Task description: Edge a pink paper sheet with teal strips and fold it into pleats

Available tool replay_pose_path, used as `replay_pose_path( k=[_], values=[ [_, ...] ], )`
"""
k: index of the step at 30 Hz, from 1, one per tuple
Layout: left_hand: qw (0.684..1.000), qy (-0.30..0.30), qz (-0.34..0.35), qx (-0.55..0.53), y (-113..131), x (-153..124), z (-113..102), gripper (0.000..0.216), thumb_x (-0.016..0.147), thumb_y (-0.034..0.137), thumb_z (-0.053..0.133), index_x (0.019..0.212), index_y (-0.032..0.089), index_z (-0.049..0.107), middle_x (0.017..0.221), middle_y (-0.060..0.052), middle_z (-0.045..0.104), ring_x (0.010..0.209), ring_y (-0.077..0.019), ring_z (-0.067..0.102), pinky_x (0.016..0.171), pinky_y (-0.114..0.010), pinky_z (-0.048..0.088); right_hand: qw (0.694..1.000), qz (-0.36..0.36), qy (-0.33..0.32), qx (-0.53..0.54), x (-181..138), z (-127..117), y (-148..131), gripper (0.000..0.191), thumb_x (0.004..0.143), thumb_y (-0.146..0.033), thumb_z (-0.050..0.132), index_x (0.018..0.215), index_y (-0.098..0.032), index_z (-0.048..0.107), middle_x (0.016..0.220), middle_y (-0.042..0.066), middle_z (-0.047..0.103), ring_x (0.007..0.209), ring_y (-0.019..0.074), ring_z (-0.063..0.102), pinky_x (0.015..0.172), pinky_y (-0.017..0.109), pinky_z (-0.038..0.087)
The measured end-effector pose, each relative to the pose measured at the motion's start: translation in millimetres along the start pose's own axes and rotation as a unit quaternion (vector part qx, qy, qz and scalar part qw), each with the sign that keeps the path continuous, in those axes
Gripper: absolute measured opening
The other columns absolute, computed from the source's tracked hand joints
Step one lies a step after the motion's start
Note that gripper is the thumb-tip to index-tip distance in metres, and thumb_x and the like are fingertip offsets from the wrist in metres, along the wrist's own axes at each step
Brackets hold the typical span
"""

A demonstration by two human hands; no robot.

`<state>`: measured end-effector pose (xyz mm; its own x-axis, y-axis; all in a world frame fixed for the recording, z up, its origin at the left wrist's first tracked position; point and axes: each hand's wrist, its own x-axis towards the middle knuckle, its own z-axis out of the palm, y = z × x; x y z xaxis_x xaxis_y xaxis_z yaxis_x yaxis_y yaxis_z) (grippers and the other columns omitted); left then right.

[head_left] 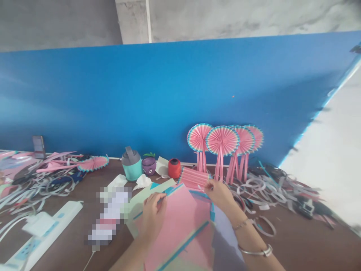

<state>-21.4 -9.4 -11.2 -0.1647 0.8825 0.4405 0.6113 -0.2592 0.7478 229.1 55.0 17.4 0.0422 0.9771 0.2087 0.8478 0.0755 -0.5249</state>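
Note:
A stack of pink paper sheets point(180, 222) with blue edge strips lies before me, several pale green and blue sheets among it. My left hand point(153, 214) rests over the left part of the stack, fingers curled together at the blue-edged top of a sheet; what they pinch is hidden. At the far side of the stack lies a pleated pink paper point(194, 177) with a coloured edge. Thumb and fingers of my right hand point(220, 194) are pinched at its right end. Behind it, several round pink paper fans point(222, 141) with paired handles lean against the blue partition.
Along the partition point(141, 94) stand a teal lidded cup point(132, 167), a purple pot point(149, 165) and a red container point(174, 168). Paper strips are heaped at left and right point(262, 190). A power strip point(47, 233), a blurred-out object point(109, 218) and another fan point(94, 163) lie left.

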Motion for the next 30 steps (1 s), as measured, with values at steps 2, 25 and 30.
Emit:
replay_pose_path(
  k=[2, 25, 30],
  values=[
    [1.000, -0.001, -0.021, -0.014, -1, 0, 0, 0.026, 0.086, 0.037, 0.046, 0.085, 0.022, 0.068, 0.088, -0.006, 0.073, 0.088, -0.0248, 0.068, 0.082, -0.040, 0.052, 1.000, -0.020, 0.014, -0.018, 0, 3, 0, 0.012, 0.072, -0.014, 0.056, 0.068, -0.020, 0.066, 0.073, 0.006, 0.070, 0.070, 0.0189, 0.063, 0.062, 0.025, 0.037],
    [0.976, 0.161, 0.125, 0.082, -5, -1, -7, 0.029, 0.092, 0.039, 0.054, 0.115, 0.023, 0.063, 0.113, -0.009, 0.068, 0.109, -0.0276, 0.060, 0.096, -0.045, 0.044, 0.926, 0.021, -0.086, 0.368, -13, 14, -41, 0.030, 0.067, -0.043, 0.063, 0.052, -0.019, 0.053, 0.048, -0.005, 0.043, 0.050, 0.0104, 0.038, 0.047, 0.023, 0.029],
    [0.945, 0.164, 0.262, 0.103, 7, -5, -12, 0.029, 0.092, 0.025, 0.059, 0.120, 0.023, 0.058, 0.110, -0.009, 0.068, 0.107, -0.0245, 0.061, 0.097, -0.041, 0.044, 0.842, 0.135, 0.054, 0.520, -7, 10, -38, 0.027, 0.059, -0.043, 0.067, 0.066, -0.018, 0.058, 0.054, -0.004, 0.050, 0.051, 0.0106, 0.041, 0.049, 0.024, 0.035]
  ],
)
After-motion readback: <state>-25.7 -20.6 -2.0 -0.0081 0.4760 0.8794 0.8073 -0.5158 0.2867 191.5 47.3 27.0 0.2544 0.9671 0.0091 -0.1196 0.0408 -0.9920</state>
